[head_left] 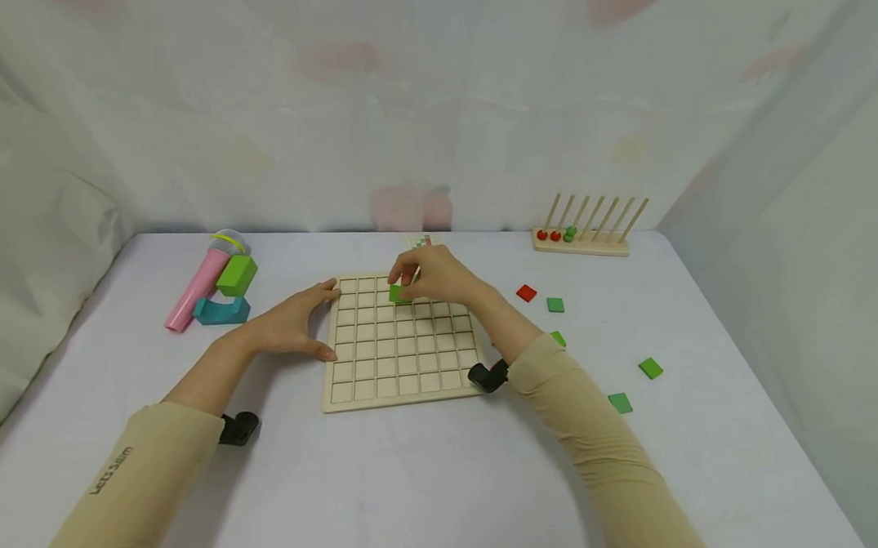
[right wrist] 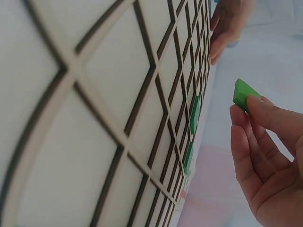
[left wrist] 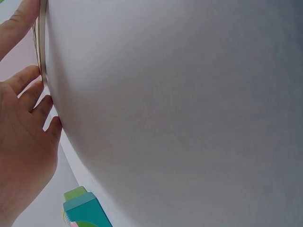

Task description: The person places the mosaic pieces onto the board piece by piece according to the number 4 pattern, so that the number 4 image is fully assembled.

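Observation:
A wooden grid board (head_left: 345, 401) lies on the white table, divided into square cells. My right hand (head_left: 442, 276) is over its far part and pinches a green square tile (right wrist: 244, 94) between thumb and fingers, raised off the board. Two more green tiles, including this tile (right wrist: 194, 115), sit in cells near the far edge in the right wrist view; in the head view the right hand hides them. With fingers and thumb spread, my left hand (head_left: 287, 320) rests against the board's left edge.
Loose tiles lie at the right: a red tile (head_left: 526, 292) and several green ones, like this tile (head_left: 651, 367). A peg rack (head_left: 582, 247) with beads stands behind them. At left are a pink toy microphone (head_left: 199, 288), green block (head_left: 237, 275) and teal block (head_left: 221, 311). A patterned card (head_left: 422, 241) lies behind the board.

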The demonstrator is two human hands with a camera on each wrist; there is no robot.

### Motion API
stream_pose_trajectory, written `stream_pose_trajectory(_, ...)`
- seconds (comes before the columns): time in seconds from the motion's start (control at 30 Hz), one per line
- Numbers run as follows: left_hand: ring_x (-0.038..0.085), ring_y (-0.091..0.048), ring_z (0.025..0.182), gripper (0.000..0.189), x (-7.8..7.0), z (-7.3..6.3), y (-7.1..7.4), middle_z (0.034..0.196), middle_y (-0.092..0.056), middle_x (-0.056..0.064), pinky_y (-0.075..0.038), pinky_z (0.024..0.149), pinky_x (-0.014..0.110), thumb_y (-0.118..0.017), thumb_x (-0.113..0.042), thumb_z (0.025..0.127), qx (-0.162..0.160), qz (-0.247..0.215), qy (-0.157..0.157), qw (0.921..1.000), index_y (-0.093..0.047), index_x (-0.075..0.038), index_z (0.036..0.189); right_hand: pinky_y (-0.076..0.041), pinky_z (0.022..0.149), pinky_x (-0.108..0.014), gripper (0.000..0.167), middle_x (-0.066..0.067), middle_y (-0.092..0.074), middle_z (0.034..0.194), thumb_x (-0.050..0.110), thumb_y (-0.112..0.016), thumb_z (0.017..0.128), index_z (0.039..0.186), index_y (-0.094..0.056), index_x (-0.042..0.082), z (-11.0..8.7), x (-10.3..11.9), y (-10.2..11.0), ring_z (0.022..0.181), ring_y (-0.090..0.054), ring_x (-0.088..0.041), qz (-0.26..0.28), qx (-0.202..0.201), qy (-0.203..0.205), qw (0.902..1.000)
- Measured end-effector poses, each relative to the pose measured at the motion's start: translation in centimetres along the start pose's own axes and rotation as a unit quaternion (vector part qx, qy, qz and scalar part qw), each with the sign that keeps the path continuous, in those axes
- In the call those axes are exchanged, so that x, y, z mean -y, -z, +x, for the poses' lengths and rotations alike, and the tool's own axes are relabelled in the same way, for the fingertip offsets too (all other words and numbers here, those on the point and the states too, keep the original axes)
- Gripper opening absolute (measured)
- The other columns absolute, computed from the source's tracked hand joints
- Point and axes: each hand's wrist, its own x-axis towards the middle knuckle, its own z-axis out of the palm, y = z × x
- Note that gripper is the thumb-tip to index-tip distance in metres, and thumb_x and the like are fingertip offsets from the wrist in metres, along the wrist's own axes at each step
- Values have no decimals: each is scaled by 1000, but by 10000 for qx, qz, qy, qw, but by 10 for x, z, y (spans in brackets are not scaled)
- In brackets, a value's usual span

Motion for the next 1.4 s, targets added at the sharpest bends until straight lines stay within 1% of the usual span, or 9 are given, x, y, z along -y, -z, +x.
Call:
stream_pose_trajectory(0.17,47,-14,152,116,0,0,0,166,-13,23,-16,122,64,-89,-44,65,16,-14,31,10000,-28,2,153,-54,81,-28,19,-2,-69,88,8,-77,83,99,-74,16,8,-1,-4,82,-67,-15,242,13,-137,9996)
stream_pose_trajectory(0.2,47,-14,152,116,0,0,0,166,-13,23,-16,122,64,-89,-43,65,17,-23,30,10000,-28,2,153,-54,79,-27,19,-2,-68,89,8,-77,83,100,-74,16,9,-1,-5,84,-66,-16,297,15,-182,9994)
stream_pose_trajectory(0.27,48,-14,152,116,0,0,0,166,-13,23,-16,122,64,-89,-43,65,15,-29,23,10000,-28,2,153,-54,80,-26,20,-3,-69,91,8,-77,83,101,-74,16,12,-1,-6,87,-66,-17,349,-6,-221,9991)
stream_pose_trajectory(0.43,48,-14,152,115,1,0,1,166,-13,24,-16,122,64,-89,-42,66,4,-26,-19,10000,-29,3,152,-55,77,-23,19,-4,-71,91,6,-72,86,103,-75,13,19,-4,-12,88,-67,-17,395,48,-184,9990)
stream_pose_trajectory(0.57,47,-15,152,114,1,0,1,166,-14,23,-17,122,63,-89,-42,66,-16,-16,-44,10000,-29,3,152,-50,70,-19,18,-5,-72,89,5,-69,87,102,-76,12,24,-6,-18,82,-64,-13,304,188,-241,9991)
stream_pose_trajectory(0.67,47,-15,152,114,0,0,1,165,-14,23,-17,122,64,-89,-42,66,-17,-23,-49,10000,-29,3,152,-47,67,-18,18,-4,-72,87,5,-69,86,100,-77,12,26,-6,-22,80,-61,-10,144,216,-329,9991)
stream_pose_trajectory(0.87,48,-15,152,114,1,0,1,165,-14,24,-17,122,64,-89,-42,66,-5,-18,-43,10000,-29,4,152,-47,67,-20,17,-2,-71,86,5,-69,85,97,-77,14,25,-4,-27,78,-60,-11,-15,279,-507,9983)
stream_pose_trajectory(1.13,46,-14,153,114,4,1,-1,166,-13,23,-16,123,63,-89,-40,66,-23,-59,-58,10000,-28,4,152,-49,73,-21,15,0,-74,89,8,-70,86,96,-78,16,24,-3,-30,82,-62,-9,-207,473,-493,9974)
stream_pose_trajectory(1.4,47,-14,153,115,5,2,-1,166,-12,23,-16,123,63,-89,-41,66,-11,-58,-64,10000,-28,4,152,-49,74,-21,12,0,-76,90,9,-71,87,95,-78,14,22,-2,-31,82,-63,-11,-287,483,-547,9969)
